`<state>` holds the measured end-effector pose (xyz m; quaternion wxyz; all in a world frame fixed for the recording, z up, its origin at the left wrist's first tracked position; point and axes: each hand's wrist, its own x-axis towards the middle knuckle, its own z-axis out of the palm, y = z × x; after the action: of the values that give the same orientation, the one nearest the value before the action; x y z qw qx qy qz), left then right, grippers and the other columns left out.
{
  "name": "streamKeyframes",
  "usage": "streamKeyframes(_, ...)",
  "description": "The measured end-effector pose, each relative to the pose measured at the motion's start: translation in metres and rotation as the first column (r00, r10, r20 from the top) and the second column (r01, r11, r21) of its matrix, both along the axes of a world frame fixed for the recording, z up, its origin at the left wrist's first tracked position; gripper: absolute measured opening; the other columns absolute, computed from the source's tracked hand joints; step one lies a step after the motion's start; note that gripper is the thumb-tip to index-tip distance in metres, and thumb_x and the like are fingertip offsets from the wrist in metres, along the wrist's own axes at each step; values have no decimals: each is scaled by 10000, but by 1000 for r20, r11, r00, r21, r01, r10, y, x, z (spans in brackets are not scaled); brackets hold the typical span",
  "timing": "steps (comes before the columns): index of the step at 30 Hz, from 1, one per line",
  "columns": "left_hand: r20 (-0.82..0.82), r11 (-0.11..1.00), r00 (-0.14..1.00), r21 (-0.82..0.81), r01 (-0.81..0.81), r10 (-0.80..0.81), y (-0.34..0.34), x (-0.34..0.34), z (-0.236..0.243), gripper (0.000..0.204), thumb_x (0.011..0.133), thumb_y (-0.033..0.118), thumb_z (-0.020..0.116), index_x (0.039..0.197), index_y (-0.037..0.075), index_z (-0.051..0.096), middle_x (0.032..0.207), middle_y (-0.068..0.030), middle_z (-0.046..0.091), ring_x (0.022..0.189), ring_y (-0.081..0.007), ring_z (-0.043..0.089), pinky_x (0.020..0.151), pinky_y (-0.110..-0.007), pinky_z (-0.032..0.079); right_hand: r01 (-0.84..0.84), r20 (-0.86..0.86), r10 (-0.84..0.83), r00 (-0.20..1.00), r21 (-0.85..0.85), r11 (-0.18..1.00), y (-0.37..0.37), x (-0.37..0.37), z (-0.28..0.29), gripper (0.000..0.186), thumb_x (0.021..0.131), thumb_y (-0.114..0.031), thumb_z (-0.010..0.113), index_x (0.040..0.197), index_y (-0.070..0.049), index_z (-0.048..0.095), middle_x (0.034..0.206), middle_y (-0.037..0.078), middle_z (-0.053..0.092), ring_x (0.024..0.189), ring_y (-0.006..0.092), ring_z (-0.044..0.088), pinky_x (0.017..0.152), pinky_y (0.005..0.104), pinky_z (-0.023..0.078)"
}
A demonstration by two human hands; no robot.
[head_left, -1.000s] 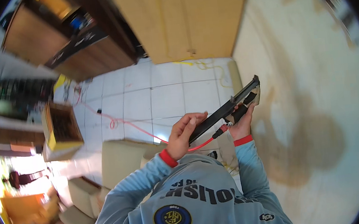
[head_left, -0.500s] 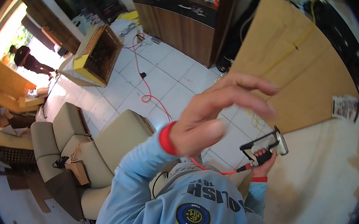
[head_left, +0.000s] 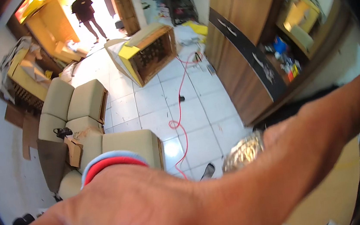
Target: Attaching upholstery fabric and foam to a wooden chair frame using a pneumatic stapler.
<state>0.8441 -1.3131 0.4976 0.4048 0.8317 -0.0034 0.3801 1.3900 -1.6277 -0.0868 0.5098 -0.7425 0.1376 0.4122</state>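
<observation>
My left hand (head_left: 153, 197), with a red-and-blue cuff (head_left: 111, 160) behind it, fills the lower part of the picture, very close up. It is open: one long finger stretches right to the dark rim, and another digit points to the lower left. A clear plastic packet with gold-coloured contents (head_left: 243, 153) shows just beyond the fingers, beside a partly hidden fingertip. Whether the hand touches it, I cannot tell. My right hand is out of view, and so is the staple gun it held earlier.
A beige sectional sofa (head_left: 85, 100) stands left, a cardboard box (head_left: 74, 151) on it. A red air hose (head_left: 180, 86) crosses the white tiles. An overturned seat frame (head_left: 153, 56) lies farther off. Right are a brown cabinet (head_left: 238, 63) and a tan board (head_left: 330, 189). A person (head_left: 86, 15) stands in the doorway.
My view has lifted toward the doorway. My left hand has come much closer and reaches right. My right hand with the staple gun has left the view. The person, bent before, stands upright.
</observation>
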Motion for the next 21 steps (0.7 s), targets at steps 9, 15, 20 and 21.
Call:
streamKeyframes(9, -108, 925, 925, -74, -374, 365, 111, -52, 7, 374, 1044, 370, 632, 1285, 85, 611, 1564, -231, 488, 1461, -402, 459, 1210, -528, 366, -437, -186, 422, 887, -46, 898, 340, 11, 9, 556, 967, -583, 596, 1276, -126, 655, 1128, 14, 669, 1051, 303, 645, 854, 500, 545)
streamKeyframes(15, -105, 817, 823, -100, -568, 559, 142, -121, -1, 366, 1033, 391, 653, 1260, 108, 604, 1587, -240, 459, 1476, -418, 440, 1215, -546, 359, -781, 418, 676, 607, 153, 606, 553, -73, 68, 419, 1036, -256, 663, 1380, -24, 606, 1179, 131, 715, 1051, 207, 681, 818, 457, 590)
streamKeyframes(20, -98, 776, 783, -108, -622, 614, 186, -200, -15, 362, 1023, 408, 670, 1239, 126, 598, 1606, -247, 435, 1489, -431, 425, 1220, -560, 353, -852, 862, 458, -219, -398, 341, 673, -207, 148, 367, 958, -184, 739, 1222, 19, 585, 974, 250, 738, 898, 496, 716, 802, 516, 555)
streamKeyframes(21, -90, 764, 771, -106, -636, 630, 198, -223, -15, 362, 1022, 411, 674, 1235, 130, 596, 1610, -249, 431, 1492, -434, 422, 1221, -563, 352, -850, 742, 636, -209, -460, 257, 700, -230, 164, 350, 919, -189, 769, 1120, 17, 570, 1000, 290, 718, 975, 510, 697, 848, 548, 527)
